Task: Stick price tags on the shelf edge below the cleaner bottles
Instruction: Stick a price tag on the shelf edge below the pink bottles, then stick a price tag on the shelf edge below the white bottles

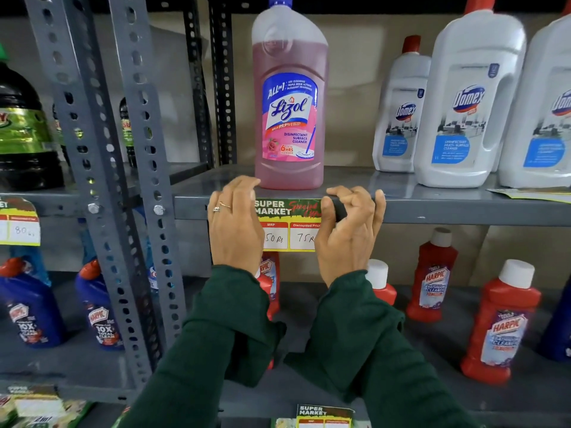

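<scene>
Head view, and both hands are right up at the grey shelf edge [448, 211], working on a price tag [289, 225] that reads "SUPER MARKET" across the top with MRP and discounted price boxes below. The tag sits flat against the front lip of the shelf, directly under the pink Lizol bottle [290, 100], which stands upright on the shelf just above it. The left hand [236, 223], with rings on it, covers the tag's left end, fingers curled loosely over the top of the lip beside the bottle's base, not closed around anything. The right hand [350, 230] covers the tag's right end, fingers bent and hooked over the lip, thumb pressing on the tag's upper right corner; it is not clamped round anything either. The two hands are apart, the tag's middle showing between them. Dark green sleeves [355, 341] run down to the bottom of the view. To the right on the same shelf stand white Domex bottles [466, 103], and a loose sheet [534, 193] lies at the far right. Below, red Harpic bottles [500, 322] stand on the lower shelf. Over on the left rack another tag [20, 223] hangs from its shelf edge, above blue Harpic bottles [29, 310].
</scene>
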Tool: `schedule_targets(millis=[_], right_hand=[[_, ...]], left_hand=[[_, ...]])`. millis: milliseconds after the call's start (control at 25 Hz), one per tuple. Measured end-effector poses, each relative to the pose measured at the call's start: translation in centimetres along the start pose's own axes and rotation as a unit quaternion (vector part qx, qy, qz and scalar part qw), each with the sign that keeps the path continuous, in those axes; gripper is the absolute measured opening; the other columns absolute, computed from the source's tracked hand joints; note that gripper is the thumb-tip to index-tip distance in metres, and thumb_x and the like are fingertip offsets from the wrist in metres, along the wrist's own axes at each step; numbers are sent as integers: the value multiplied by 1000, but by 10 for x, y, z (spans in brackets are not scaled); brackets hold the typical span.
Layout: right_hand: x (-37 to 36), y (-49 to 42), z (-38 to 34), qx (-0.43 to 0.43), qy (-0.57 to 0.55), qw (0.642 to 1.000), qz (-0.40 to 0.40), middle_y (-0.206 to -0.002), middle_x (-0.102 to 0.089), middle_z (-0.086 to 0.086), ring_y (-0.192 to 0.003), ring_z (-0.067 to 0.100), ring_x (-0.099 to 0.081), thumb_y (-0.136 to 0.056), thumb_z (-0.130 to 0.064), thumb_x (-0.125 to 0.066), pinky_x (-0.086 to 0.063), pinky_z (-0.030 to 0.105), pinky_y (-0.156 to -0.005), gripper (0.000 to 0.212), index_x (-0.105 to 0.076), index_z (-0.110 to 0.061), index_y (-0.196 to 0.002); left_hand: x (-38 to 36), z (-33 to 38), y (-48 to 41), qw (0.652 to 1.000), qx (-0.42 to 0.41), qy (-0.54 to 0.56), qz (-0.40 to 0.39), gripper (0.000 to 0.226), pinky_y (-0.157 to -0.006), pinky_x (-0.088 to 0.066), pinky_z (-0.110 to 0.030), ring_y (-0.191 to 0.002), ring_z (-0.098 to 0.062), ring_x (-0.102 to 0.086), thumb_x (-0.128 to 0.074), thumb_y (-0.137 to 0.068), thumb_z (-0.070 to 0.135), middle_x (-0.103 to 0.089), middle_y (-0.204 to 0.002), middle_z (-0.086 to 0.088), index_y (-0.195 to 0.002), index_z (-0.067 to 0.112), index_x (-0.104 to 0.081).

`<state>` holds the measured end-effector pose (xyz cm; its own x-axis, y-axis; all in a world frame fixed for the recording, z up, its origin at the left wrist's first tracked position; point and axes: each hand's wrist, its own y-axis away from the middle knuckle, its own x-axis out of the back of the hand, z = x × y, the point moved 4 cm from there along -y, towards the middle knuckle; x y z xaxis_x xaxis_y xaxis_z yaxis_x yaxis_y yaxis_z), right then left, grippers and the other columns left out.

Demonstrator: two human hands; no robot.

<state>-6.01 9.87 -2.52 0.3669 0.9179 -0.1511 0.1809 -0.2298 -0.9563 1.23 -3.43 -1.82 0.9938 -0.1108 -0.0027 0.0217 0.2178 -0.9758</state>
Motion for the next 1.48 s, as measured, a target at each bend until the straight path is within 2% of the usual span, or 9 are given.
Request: schedule_targets(millis=[160, 280, 480, 760, 920, 1040, 1200, 1320, 1480], right_hand=[[1, -2, 2, -24, 13, 999, -33, -92, -62, 14, -91, 31, -59, -89, -10, -39, -4, 25, -113, 9, -39, -12, -97], [12, -9, 7, -32, -13, 995, -93, -95, -63, 13, -95, 28, -57, -85, -15, -28, -15, 26, -108, 26, -48, -11, -101], [73, -40, 42, -20, -91, 986, -136, -92, -62, 12, -84, 25, -55, -91, -19, -31, -43, 36, -77, 29, -55, -7, -100], [195, -123, 173, -39, 148, 986, -60, -94, -63, 22, -91, 36, -49, -84, -18, -44, -37, 43, -83, 25, -55, 0, -97], [209, -148, 221, -157, 199, 925, -285, -109, -59, 28, -103, 43, -48, -91, -32, -50, -40, 46, -84, 36, -49, -1, -110], [206, -144, 227, -132, 248, 890, -358, -109, -61, 25, -104, 41, -49, -91, -43, -43, -37, 44, -88, 45, -45, -2, -112], [207, -146, 224, -232, 50, 933, -271, -85, -62, 1, -97, 29, -53, -80, -15, -58, -24, 45, -103, 25, -40, -20, -97], [212, -141, 236, -308, -147, 918, -203, -76, -58, -9, -96, 28, -54, -73, -5, -58, -40, 52, -94, 38, -43, -35, -90], [217, -134, 244, -186, -185, 913, -312, -100, -64, -8, -107, 24, -52, -77, -17, -57, -37, 56, -96, 37, -59, -52, -88]], left_hand=[[5, 1, -4, 999, 25, 35, 2, 25, -80, -50, -45, -87, -31, -58, -37, -88, -11, -54, -117, -22, -103, 3, -52], [10, 5, -5, 997, 49, 61, 2, 31, -83, -42, -18, -89, -25, -60, -29, -86, -6, -55, -115, -23, -110, -2, -49], [-11, 56, -2, 997, 37, -51, 49, 24, -99, -32, -52, -108, -35, -51, -39, -92, 6, -57, -118, -22, -111, -3, -51], [-137, 240, 24, 986, -142, -15, -90, 25, -98, -32, -49, -100, -33, -55, -45, -89, 19, -65, -105, -17, -99, 2, -61], [-191, 279, 49, 976, -107, -82, -170, 30, -92, -32, -47, -93, -32, -57, -40, -89, 24, -67, -96, -17, -95, 3, -61], [-199, 279, 60, 977, -83, -114, -161, 28, -92, -29, -45, -94, -34, -55, -42, -87, 21, -65, -98, -18, -98, 2, -59], [-198, 279, 59, 974, -76, -119, -175, 37, -91, -29, -43, -96, -36, -56, -39, -88, 26, -64, -107, -21, -107, 1, -57], [-190, 281, 56, 982, -21, -62, -178, 56, -98, -30, -45, -119, -35, -42, -38, -90, 38, -39, -140, -22, -134, 5, -36], [-177, 292, 43, 975, -47, 42, -211, 56, -104, -26, -51, -136, -27, -15, -44, -89, 41, -11, -151, -16, -137, 20, -26]])
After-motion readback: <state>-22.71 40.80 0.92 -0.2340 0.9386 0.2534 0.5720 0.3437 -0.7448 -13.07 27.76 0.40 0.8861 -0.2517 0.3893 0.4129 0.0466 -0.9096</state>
